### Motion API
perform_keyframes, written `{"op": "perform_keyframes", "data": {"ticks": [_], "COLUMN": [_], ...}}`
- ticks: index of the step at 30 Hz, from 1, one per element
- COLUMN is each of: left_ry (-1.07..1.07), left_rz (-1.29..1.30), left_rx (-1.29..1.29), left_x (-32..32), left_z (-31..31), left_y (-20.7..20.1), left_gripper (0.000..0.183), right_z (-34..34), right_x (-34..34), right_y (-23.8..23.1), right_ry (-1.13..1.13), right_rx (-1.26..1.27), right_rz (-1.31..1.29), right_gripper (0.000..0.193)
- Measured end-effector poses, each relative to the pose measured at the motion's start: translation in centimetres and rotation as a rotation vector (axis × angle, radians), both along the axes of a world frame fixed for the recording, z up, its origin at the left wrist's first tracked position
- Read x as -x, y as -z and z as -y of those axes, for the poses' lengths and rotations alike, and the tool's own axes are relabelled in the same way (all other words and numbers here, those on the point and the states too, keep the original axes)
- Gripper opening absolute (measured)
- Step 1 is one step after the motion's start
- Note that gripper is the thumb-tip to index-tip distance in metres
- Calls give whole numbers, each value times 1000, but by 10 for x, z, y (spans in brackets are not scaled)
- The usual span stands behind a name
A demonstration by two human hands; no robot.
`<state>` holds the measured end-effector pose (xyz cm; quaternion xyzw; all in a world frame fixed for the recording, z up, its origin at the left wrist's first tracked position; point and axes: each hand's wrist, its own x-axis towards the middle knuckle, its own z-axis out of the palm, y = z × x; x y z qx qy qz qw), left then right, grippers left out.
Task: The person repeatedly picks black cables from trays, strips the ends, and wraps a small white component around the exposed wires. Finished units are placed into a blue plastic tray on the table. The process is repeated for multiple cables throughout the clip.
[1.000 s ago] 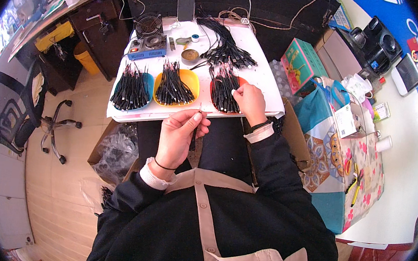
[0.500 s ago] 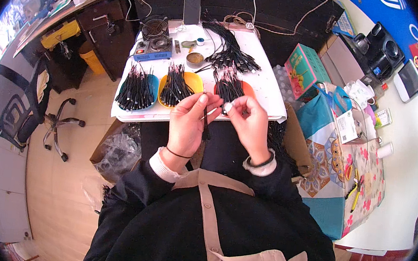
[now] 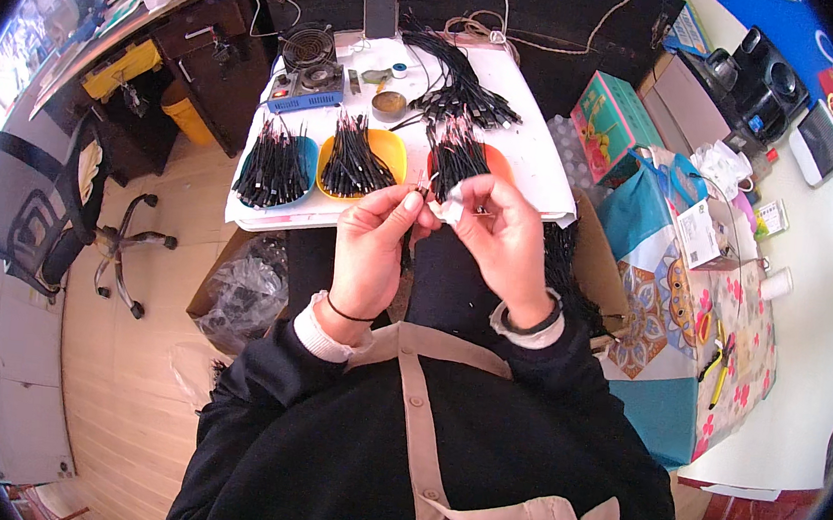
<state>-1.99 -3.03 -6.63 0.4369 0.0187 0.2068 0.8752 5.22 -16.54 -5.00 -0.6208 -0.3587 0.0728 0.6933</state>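
My left hand [image 3: 367, 255] is closed in a pinch on a short black cable [image 3: 423, 189], with thin bare wire ends sticking up past the fingertips. Close against it, my right hand [image 3: 507, 254] pinches something small and whitish, too blurred to name. Both hands meet just before the table's front edge. Behind them, bundles of black cables with pinkish wire ends lie in a blue tray [image 3: 309, 157], a yellow tray [image 3: 397, 150] and an orange-red tray [image 3: 497, 166]. A loose pile of longer black cables [image 3: 467, 99] lies farther back on the white table [image 3: 537, 151].
Behind the trays stand a blue device with a fan [image 3: 304, 97], a round tin [image 3: 388, 106], a small spool [image 3: 399, 70] and an upright phone [image 3: 380, 11]. A box with plastic bags [image 3: 245, 289] sits below left. Bags [image 3: 640, 382] and pliers [image 3: 718, 369] are at right.
My right hand has turned and come closer to my left fingertips. The cable's wire ends now show above the left fingers. The view has shifted slightly.
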Motion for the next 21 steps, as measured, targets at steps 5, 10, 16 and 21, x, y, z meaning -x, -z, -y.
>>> {"op": "perform_keyframes", "data": {"ticks": [5, 10, 16, 21], "left_ry": [100, -91, 45, 197], "left_rz": [-45, -18, 4, -41], "left_rx": [-81, -363, -126, 12], "left_x": [5, 5, 9, 9], "left_z": [0, 6, -3, -8], "left_y": [-1, -2, 0, 2], "left_gripper": [16, 15, 14, 13], "right_z": [-3, -9, -9, -9], "right_x": [-11, 0, -7, -12], "right_y": [-10, -4, 7, 14], "right_ry": [-107, -10, -241, -309], "right_rx": [-22, -56, -230, -140], "right_rz": [-44, -20, -555, -551], "right_gripper": [14, 7, 10, 9]}}
